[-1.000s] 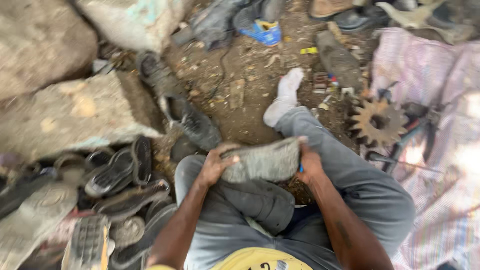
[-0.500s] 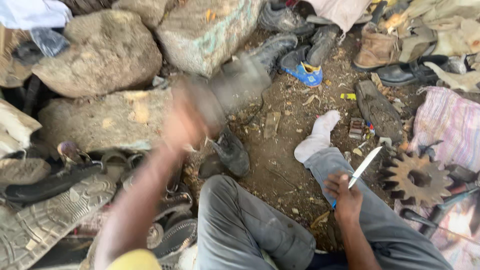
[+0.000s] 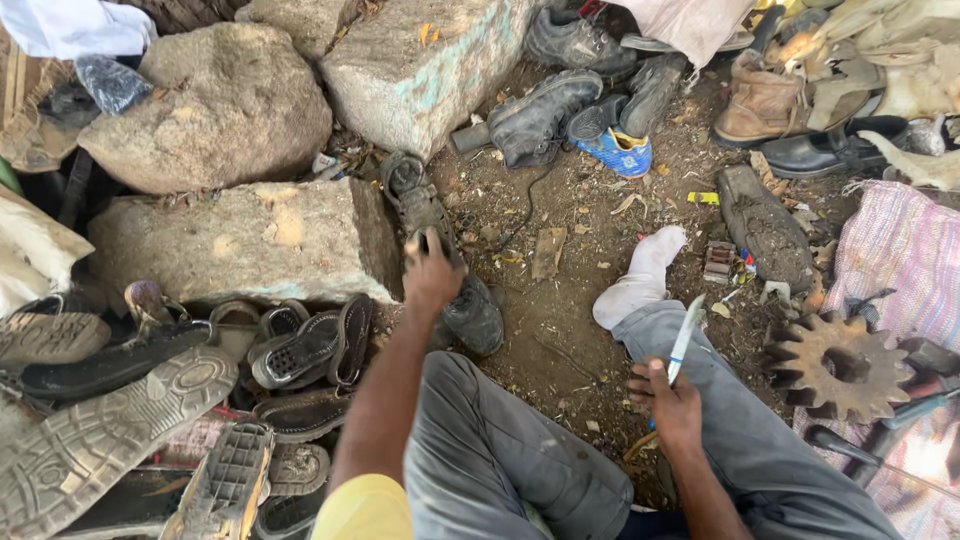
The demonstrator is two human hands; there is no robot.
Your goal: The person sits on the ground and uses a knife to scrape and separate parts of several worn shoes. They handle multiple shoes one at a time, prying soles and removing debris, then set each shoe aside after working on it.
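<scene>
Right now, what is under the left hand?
Under the left hand lies a worn dark shoe on the dirt ground. The hand covers its middle, so the grip cannot be judged.

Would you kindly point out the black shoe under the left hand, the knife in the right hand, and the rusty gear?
Black shoe [image 3: 472, 315], head view, on its toe.
Knife [image 3: 686, 338], head view, on its blade.
Rusty gear [image 3: 806, 352], head view, on its left face.

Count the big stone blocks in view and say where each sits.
3. One rounded boulder upper left, one squared block at top centre, one flat block beside the left hand. Others may be hidden beyond the frame.
</scene>
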